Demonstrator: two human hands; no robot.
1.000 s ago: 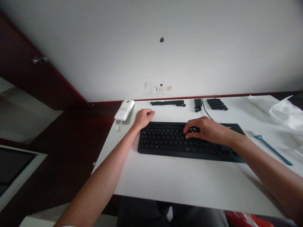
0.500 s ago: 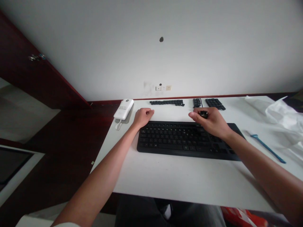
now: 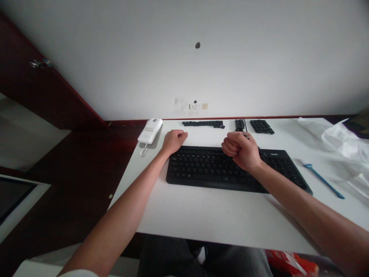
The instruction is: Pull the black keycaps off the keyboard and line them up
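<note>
Keyboard (image 3: 201, 176): set beneath and between both hands. Keycaps (image 3: 260, 126): laid out in three groups beyond the hands; remainder cannot be judged. Left hand (image 3: 173, 142): clenched, contents hidden. Right hand (image 3: 244, 152): clenched around small shiny object (image 3: 246, 135).

The right hand (image 3: 243, 151) was curled over the black keyboard (image 3: 198, 165), a small shiny object (image 3: 246, 135) poking from its fist. Beyond its fingers sat groups of loose black keycaps (image 3: 261, 126); well right of them, a blue-handled tool (image 3: 324, 181). Left of the left hand's (image 3: 174, 141) curled fingers, a white power bank (image 3: 150, 130) rested on the desk (image 3: 201, 211).
</note>
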